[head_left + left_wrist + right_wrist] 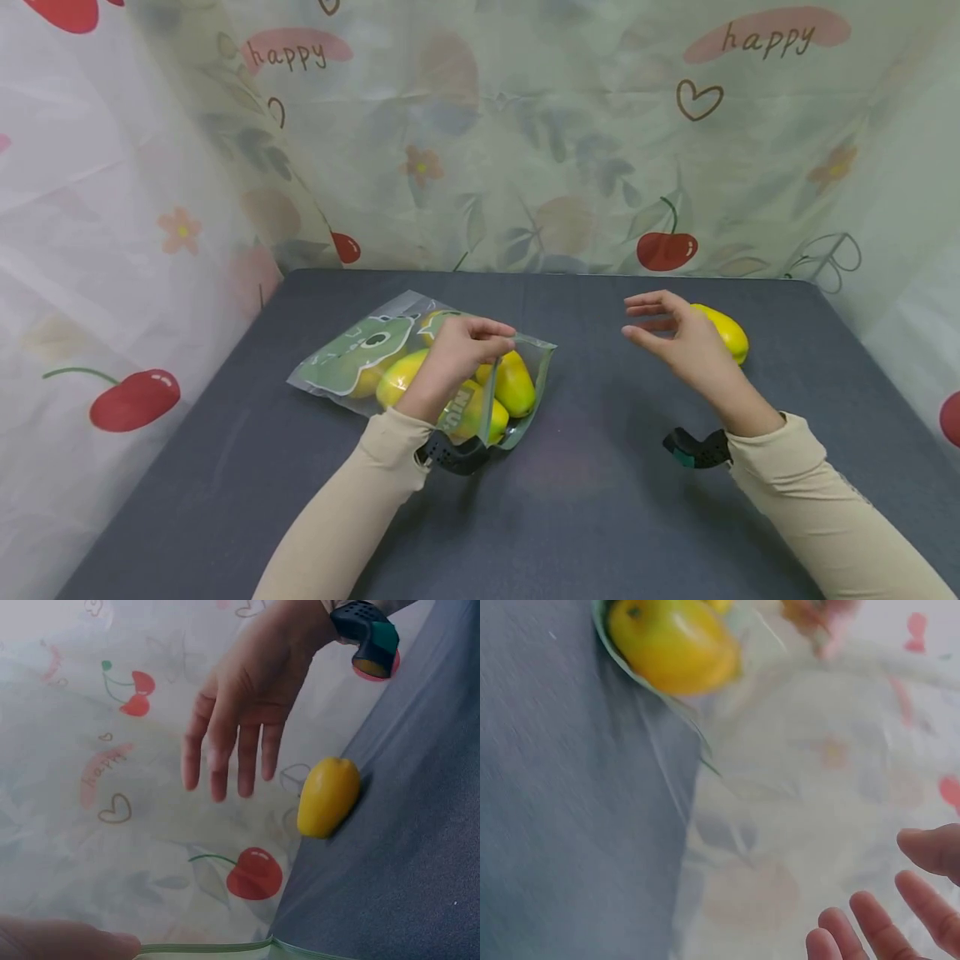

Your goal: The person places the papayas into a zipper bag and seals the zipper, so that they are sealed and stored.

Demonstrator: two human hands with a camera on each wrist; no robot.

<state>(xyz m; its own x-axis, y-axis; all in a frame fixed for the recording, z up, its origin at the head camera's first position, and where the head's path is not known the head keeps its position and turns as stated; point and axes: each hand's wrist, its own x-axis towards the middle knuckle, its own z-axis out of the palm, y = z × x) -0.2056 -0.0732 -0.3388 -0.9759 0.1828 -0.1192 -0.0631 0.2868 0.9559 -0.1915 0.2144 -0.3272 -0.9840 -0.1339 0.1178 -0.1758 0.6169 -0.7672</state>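
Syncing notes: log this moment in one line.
left hand: pinches bag | right hand: empty, near loose fruit | bag: open, holds fruit | loose fruit: on table

From head, looking forward and down over worktop (577,517). From left wrist, nearer, facing loose yellow fruit (328,797), shared with head. From right wrist, close, facing bagged fruit (671,649).
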